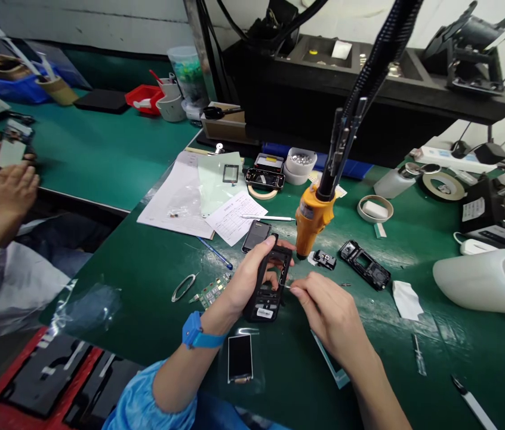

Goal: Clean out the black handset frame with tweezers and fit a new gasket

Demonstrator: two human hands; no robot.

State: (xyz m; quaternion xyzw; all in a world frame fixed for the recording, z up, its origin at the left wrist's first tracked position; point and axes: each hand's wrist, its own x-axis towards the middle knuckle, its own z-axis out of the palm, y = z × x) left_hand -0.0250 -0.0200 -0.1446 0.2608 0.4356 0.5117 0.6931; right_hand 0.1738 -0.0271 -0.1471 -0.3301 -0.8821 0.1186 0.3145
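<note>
My left hand [239, 286], with a blue wrist strap [201, 334], is closed round a black phone housing [265, 298] tilted upright, with an open window and a white label. My right hand [330, 316] is pinched at the housing's right edge on a thin metal tool [287, 287], mostly hidden by the fingers. Below the housing lies a small display screen [240, 357] on clear film. Left of it sits a green circuit board [213, 291], partly behind my left wrist. A dark phone part [256, 235] lies just beyond my left hand.
An orange electric screwdriver [314, 215] hangs just beyond my hands. A second black housing [364, 264] and a small black module [325, 259] lie to the right, near a white cylinder [480, 280]. Papers [176, 203] lie further back. At left, a co-worker's hands [13, 185] hold a device.
</note>
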